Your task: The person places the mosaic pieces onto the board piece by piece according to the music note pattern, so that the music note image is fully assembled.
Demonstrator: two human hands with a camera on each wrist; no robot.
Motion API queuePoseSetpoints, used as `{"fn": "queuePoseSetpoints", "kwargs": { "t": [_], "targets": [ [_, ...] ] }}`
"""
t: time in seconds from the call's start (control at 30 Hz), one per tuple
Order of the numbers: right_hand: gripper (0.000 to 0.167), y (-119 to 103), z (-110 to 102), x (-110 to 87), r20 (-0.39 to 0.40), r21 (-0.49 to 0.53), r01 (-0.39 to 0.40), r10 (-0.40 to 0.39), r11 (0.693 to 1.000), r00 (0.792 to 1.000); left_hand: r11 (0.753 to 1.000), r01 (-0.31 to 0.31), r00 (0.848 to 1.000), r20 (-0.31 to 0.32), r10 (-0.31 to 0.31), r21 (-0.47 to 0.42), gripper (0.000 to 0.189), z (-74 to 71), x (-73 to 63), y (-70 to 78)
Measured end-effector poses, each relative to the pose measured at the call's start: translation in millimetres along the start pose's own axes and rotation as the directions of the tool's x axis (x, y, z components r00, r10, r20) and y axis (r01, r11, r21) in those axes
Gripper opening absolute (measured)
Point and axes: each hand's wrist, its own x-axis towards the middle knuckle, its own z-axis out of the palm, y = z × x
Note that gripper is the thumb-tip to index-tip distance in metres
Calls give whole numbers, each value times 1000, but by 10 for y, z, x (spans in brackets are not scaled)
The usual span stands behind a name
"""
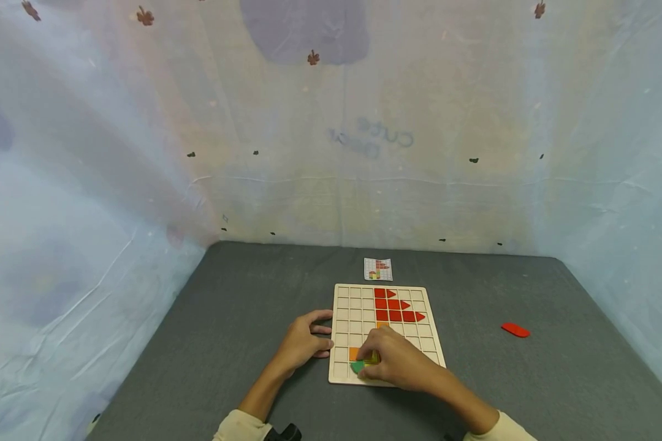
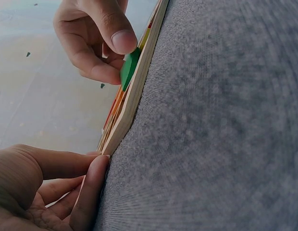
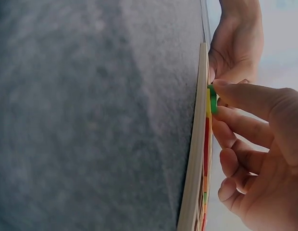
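Observation:
A pale wooden grid board [image 1: 342,306] lies on the table, with red squares and triangles [image 1: 394,304] set in its far rows. At its near side, my right hand [image 1: 399,358] pinches a green puzzle piece [image 1: 357,366] between thumb and fingertips. The left wrist view shows this green piece [image 2: 129,70] tilted against the board. Orange [image 1: 354,353] and yellow pieces [image 1: 372,358] sit beside it, partly covered by the right hand. My left hand [image 1: 303,340] touches the board's left edge with thumb and fingertips, its fingers fairly straight.
Behind the board lies a small printed pattern card [image 1: 377,269]. A loose red rounded piece [image 1: 515,330] is on the grey table [image 1: 243,306] to the right. A patterned curtain [image 1: 320,153] hangs around the table's back and sides.

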Motion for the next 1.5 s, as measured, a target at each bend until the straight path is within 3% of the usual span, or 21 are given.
{"fn": "queuePoseSetpoints", "kwargs": {
  "t": [0.37, 0.7, 1.07, 1.5],
  "targets": [
    [16, 2, -15, -9, 20, 38, -16, 15, 999, 1000, 1000, 0, 1000, -3, 0, -3, 64, -10, -12, 3],
    [19, 1, -9, -3, 16, 36, 17, -17, 999, 1000, 1000, 8, 1000, 0, -8, -11, 64, 0, -21, 13],
    [11, 0, -2, -11, 15, 40, -15, 14, 999, 1000, 1000, 8, 1000, -2, -8, -1, 64, -2, -11, 2],
    [19, 184, -201, -103, -62, 86, -78, 83, 993, 995, 1000, -3, 1000, -6, 3, 2, 65, 4, -10, 8]
  ]
}}
